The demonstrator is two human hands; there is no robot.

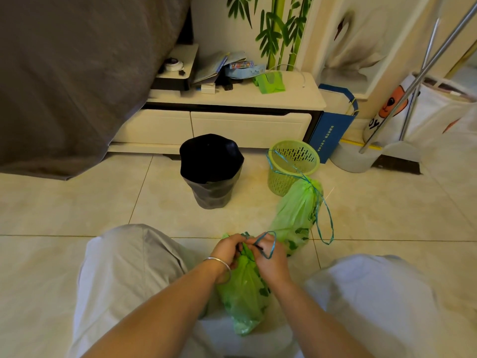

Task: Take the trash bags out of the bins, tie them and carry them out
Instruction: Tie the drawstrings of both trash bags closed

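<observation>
A green trash bag (245, 293) lies between my knees on the tiled floor. My left hand (227, 250) and my right hand (271, 259) both pinch its gathered neck and its blue drawstring (268, 244), which loops over my right fingers. A second green bag (294, 218) lies just beyond, its neck cinched, with its blue drawstring trailing up to the green mesh bin (291, 166) and out onto the floor. Further left stands a round bin lined with a black bag (210, 171).
A low white cabinet (232, 125) with clutter on top runs along the back wall. A grey cover (77, 73) hangs at the left. A blue paper bag (330, 127), a white bag with an orange print (397, 109) and metal poles (413, 73) stand at the right.
</observation>
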